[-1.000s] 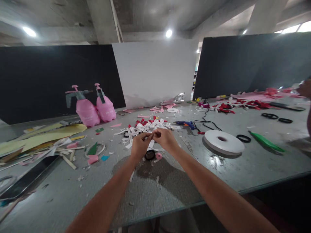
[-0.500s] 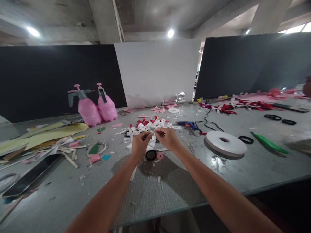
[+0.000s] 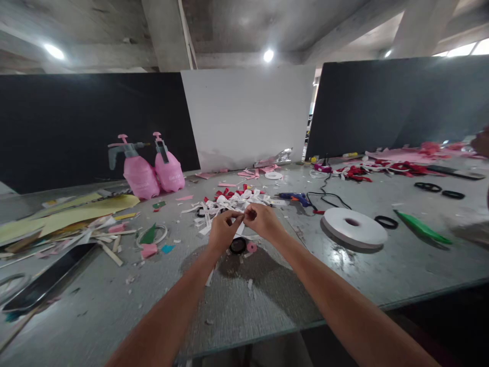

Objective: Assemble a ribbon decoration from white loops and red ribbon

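My left hand (image 3: pixel 224 228) and my right hand (image 3: pixel 261 219) meet at the fingertips just above the table, both closed in a pinch. Between them is a piece of white ribbon (image 3: pixel 240 230), largely covered by the fingers. Right behind the hands lies a pile of white and red ribbon loops (image 3: pixel 248 195). A black ring-shaped roll (image 3: pixel 237 245) is on the table just below my hands, with a small pink ring (image 3: pixel 251 247) beside it.
Right of my hands are a blue glue gun (image 3: pixel 294 197) with a black cord, a large white ribbon roll (image 3: pixel 354 227) and a green pouch (image 3: pixel 423 227). Two pink spray bottles (image 3: pixel 140 177), yellow paper (image 3: pixel 72 216), scraps and a phone (image 3: pixel 49 275) lie to the left.
My fingertips have come together, the left hand shifting slightly right. The white ribbon that hung visibly between my hands is now mostly hidden.
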Demonstrator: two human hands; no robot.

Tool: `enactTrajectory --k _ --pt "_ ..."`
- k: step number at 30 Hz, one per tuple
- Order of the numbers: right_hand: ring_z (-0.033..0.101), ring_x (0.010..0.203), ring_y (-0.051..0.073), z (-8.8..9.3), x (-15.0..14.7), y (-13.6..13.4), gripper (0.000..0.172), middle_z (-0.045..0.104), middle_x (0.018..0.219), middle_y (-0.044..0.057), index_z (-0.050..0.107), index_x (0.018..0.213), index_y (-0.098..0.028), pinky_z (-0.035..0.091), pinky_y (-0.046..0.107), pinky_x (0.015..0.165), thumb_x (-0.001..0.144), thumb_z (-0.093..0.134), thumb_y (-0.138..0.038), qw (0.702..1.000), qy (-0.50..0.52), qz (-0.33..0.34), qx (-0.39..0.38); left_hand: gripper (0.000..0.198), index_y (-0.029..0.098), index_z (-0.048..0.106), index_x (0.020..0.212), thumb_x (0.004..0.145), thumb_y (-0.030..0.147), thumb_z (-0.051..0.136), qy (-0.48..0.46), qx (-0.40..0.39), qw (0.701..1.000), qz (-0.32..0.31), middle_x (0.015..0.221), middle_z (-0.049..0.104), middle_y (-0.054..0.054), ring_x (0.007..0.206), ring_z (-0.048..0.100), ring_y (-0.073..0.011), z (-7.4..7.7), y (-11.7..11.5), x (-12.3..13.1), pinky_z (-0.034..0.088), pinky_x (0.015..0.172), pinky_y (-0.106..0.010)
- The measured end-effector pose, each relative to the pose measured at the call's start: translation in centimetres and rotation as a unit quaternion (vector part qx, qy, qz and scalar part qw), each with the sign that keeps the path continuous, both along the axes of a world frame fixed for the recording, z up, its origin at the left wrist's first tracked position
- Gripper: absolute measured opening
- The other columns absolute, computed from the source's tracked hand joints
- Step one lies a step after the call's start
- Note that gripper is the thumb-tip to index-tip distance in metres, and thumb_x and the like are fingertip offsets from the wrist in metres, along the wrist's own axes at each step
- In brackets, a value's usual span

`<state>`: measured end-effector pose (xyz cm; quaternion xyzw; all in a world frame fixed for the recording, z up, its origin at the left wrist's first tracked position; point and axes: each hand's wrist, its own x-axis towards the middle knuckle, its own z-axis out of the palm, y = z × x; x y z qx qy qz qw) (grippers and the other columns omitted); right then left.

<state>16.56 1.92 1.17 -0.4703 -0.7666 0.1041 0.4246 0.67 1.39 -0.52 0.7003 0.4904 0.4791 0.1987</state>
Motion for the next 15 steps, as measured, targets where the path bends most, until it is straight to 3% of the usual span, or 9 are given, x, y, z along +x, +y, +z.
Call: enactTrajectory --k 6,15 --pt "0.057 0.07 0.014 0.6 0.0 -0.1 0.004 0.066 0.078 0.002 0.063 0.077 -0.019 0.035 0.023 0.064 0.075 0.06 -0.017 0.994 -0.098 -0.04 0.028 0.018 0.019 0.074 0.089 0.081 0.024 0.059 0.044 0.008 0.999 0.012 0.077 0.071 -0.001 0.059 0.052 -0.0113 0.3 0.0 0.1 0.038 0.058 -0.023" --pt "0.057 0.075 0.017 1.0 0.0 -0.4 0.009 0.064 0.088 0.005 0.064 0.086 -0.021 0.031 0.025 0.06 0.082 0.058 -0.024 0.98 -0.17 -0.072 0.071 0.018 0.02 0.073 0.09 0.085 0.029 0.059 0.093 0.042 0.995 0.022 0.079 0.071 -0.002 0.061 0.053 -0.0128 1.2 -0.3 0.6 0.037 0.061 -0.025"
